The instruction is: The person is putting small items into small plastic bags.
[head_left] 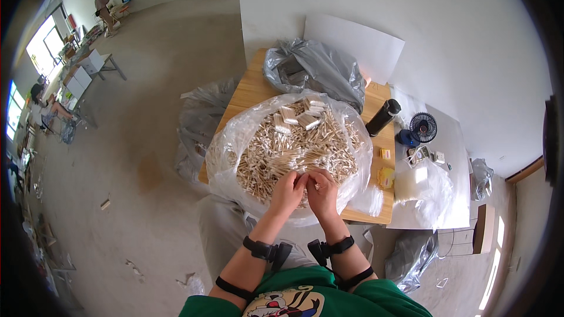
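The person wears a bright green short-sleeved cotton-look shirt [382,302] with a cream, black and red cartoon print [288,303], pale grey trousers [222,232], black wrist straps [257,248] carrying small boxy black modules [281,255], and narrow black elastic-looking forearm bands [232,289].

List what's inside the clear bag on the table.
The clear bag holds a heap of loose swabs, with several neat bundles on top toward the far side. The left hand and right hand hide some; anything beneath the top layer is covered.
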### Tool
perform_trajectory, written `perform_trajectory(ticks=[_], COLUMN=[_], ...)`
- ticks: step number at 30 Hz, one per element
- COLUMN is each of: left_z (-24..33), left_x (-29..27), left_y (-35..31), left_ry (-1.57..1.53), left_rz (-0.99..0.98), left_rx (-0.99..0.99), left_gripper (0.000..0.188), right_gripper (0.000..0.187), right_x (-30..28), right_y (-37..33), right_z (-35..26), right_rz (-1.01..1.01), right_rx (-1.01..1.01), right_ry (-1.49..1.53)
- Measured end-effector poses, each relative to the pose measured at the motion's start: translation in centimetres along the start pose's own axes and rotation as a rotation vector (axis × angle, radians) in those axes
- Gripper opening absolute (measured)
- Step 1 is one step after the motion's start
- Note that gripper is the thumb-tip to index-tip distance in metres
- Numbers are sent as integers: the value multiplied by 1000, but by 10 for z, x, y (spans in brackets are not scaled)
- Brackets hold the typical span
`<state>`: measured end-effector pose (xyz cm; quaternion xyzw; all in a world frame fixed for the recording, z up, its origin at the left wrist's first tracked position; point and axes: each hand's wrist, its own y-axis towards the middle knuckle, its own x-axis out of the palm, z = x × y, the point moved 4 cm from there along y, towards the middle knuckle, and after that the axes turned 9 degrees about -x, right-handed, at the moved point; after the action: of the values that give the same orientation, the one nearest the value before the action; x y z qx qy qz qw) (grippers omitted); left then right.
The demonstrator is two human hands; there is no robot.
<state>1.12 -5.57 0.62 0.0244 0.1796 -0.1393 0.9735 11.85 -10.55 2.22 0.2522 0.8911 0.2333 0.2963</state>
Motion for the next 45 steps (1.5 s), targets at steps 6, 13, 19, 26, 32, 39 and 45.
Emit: perform_trajectory(ticks=[6,13,19,26,32,39,45], left_z=[-11,-12,-10,-10,-5,-12,-5], left_x=[-3,-1,0,-1,-9,-12,-14], left_y=[5,2,-3,-4,-5,-5,-10], left_ry=[-38,-126,-135,-61,18,64,72], left_rz=[-125,-192,-155,-142,-132,-132,-134], left_rx=[-137,-234,-123,-37,58,52,55], left_gripper=[30,18,11,11,10,10,14], right_gripper=[16,17,21,23,24,28,26], right_x=[-5,-10,-13,-10,-7,-5,-1], right_y=[-12,-17,-11,-10,-13,-13,-16], right_z=[5,5,-13,-11,-2,3,18], right_rz=[-112,-102,-124,-136,-180,-228,-239], right_rx=[104,199,91,97,240,354,453], right_ry=[215,249,8,33,122,252,423])
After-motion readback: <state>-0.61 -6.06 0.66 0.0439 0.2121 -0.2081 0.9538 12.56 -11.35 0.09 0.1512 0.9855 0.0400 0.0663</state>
